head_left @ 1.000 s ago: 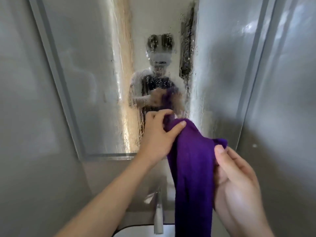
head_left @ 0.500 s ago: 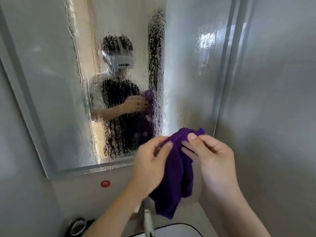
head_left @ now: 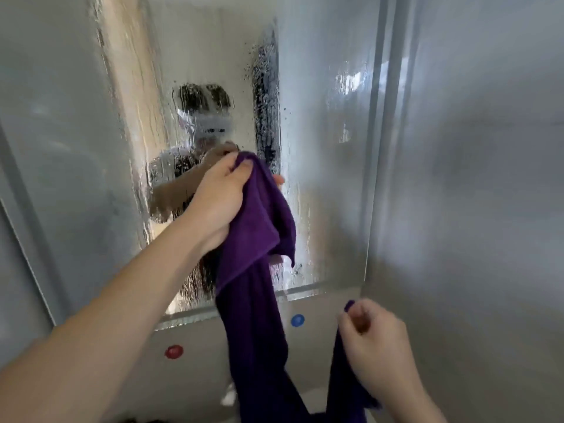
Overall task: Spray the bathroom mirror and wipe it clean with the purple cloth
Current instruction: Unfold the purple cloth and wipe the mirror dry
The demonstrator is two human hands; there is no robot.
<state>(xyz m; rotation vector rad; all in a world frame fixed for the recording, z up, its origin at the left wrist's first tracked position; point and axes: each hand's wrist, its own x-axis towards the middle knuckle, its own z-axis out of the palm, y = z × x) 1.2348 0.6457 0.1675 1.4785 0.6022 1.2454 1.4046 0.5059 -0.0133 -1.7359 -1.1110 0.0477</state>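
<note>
The bathroom mirror (head_left: 329, 154) fills the upper middle of the view, wet with spray streaks and droplets that blur my reflection. My left hand (head_left: 218, 199) is raised in front of its centre, shut on one bunched end of the purple cloth (head_left: 259, 254). The cloth hangs down from that hand in a long loop and rises again to my right hand (head_left: 370, 337), which pinches the other end below the mirror's lower right corner. Whether the cloth touches the glass cannot be told.
A red dot (head_left: 174, 351) and a blue dot (head_left: 297, 320) mark the wall panel under the mirror. A grey wall (head_left: 488, 178) stands close on the right, and a grey frame strip (head_left: 27, 239) runs down the left side.
My left hand rose with the cloth's bunched end to the middle of the mirror. My right hand dropped low and right, and the cloth stretched out between the two hands.
</note>
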